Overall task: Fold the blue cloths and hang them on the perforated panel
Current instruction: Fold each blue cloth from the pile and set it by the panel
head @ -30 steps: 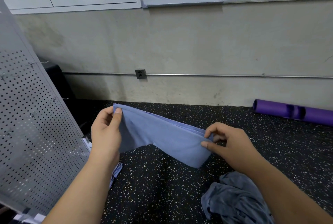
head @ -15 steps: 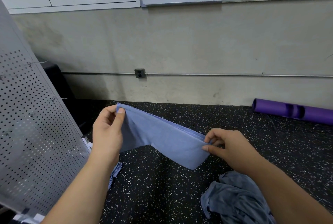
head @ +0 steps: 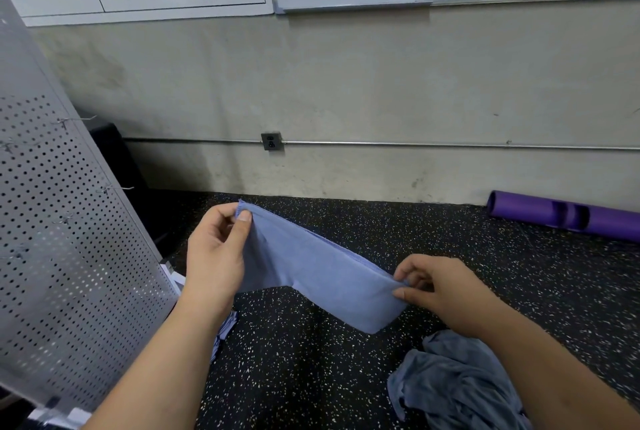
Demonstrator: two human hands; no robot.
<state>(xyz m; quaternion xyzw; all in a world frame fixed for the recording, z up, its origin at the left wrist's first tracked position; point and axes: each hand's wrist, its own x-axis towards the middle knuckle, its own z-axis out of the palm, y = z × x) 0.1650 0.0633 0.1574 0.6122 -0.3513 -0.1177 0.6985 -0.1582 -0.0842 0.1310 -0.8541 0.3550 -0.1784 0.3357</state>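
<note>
Blue folded cloth [head: 322, 277] is hanging stretched in the air just right of the perforated panel [head: 69, 239]. Left hand [head: 214, 253] is pinching its upper corner, thumb and fingers [head: 225, 212] closed together on the fabric; right hand [head: 440, 287] is pinching the lower end likewise. Crumpled blue cloths [head: 457, 384] are lying on the floor [head: 304, 377] further right of the panel.

At 9 o'clock we lose the perforated panel [head: 69, 256] past the left and bottom edges, and at 3 o'clock the purple roll [head: 540, 215] runs off the right edge. At 5 o'clock the crumpled blue cloths [head: 450, 391] are cut by the bottom edge and partly covered by the right forearm [head: 519, 353]; at 7 o'clock the left forearm [head: 166, 360] hides most of a blue stack [head: 225, 329].
</note>
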